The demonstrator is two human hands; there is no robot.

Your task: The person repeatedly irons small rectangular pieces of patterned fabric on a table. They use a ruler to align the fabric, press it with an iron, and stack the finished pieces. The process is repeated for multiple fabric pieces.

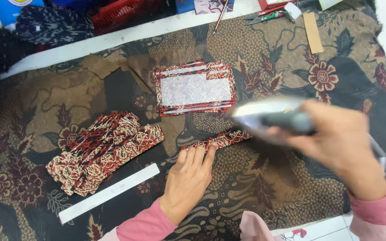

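A brown, black and tan floral batik cloth [291, 187] is covering the table; red, black and cream patterned strips [103, 151] are lying on it, beside a stack of red-bordered pieces with white centres [195, 89]. A plain white ruler [108, 193] is showing pale, pink sleeves [146, 225] are showing, and the iron [273, 117] is gleaming silver and grey

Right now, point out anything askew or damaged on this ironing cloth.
Nothing looks damaged. The folded strip pile is fanned unevenly, and the white ruler lies at a slant. The iron in the right hand is blurred.
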